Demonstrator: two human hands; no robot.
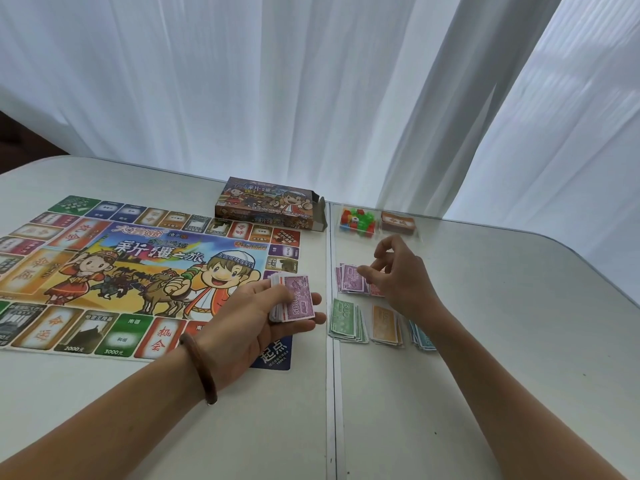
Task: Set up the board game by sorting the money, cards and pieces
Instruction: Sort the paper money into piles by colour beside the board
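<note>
Both forearms reach in from the bottom edge over the pale desk (pixel 485 393), the left one wearing a brown bracelet (pixel 199 367) at the wrist. Farther left, the game board (pixel 114 271) lies flat and unfolded on the desk. Over its near right corner the left hand (pixel 249 320) is turned palm up, its fingers (pixel 317 298) curled around a stack of money (pixel 294 297) with a purple 5000 note on top, the thumb resting on that note. Behind, at the board's far edge, the game box (pixel 270 207) lies with its end flap open. Right of the desk's seam, the right hand (pixel 398 271) hovers above a purple money pile (pixel 351 278), its fingers (pixel 365 271) loosely curled and apart, pinching nothing that can be seen. Nearer the camera sit 3 more piles in a row: green (pixel 346 320), orange (pixel 386 323) and blue (pixel 424 336), the blue partly hidden by the right arm. Beyond the hand, a clear tray (pixel 377 233) holds coloured pieces (pixel 356 220) and a brown card deck (pixel 398 223).
</note>
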